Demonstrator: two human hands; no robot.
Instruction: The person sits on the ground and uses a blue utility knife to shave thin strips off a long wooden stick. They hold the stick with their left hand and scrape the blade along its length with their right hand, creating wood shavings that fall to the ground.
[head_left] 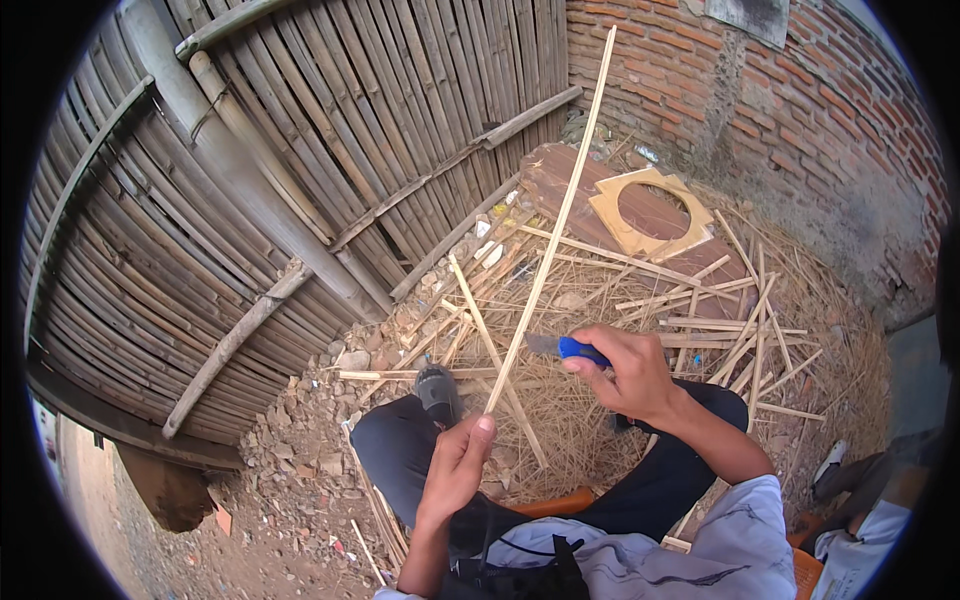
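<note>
My left hand [462,462] is closed around the lower end of a long, pale bamboo strip [561,215], thumb on top. The strip slants up and away, its far end in front of the brick wall. In my right hand [632,372] is a knife with a blue handle [581,350]. Its broad grey blade [543,344] points left, against or very close to the strip, a little above my left hand. I cannot tell whether the edge is cutting in.
Several loose bamboo strips [735,340] lie over straw-like shavings [600,430]. Behind them are a brown board [555,180] and a tan sheet with a round hole [612,212]. A bamboo fence [420,100] and brick wall [650,60] enclose the corner. Another person's leg [850,475] shows at right.
</note>
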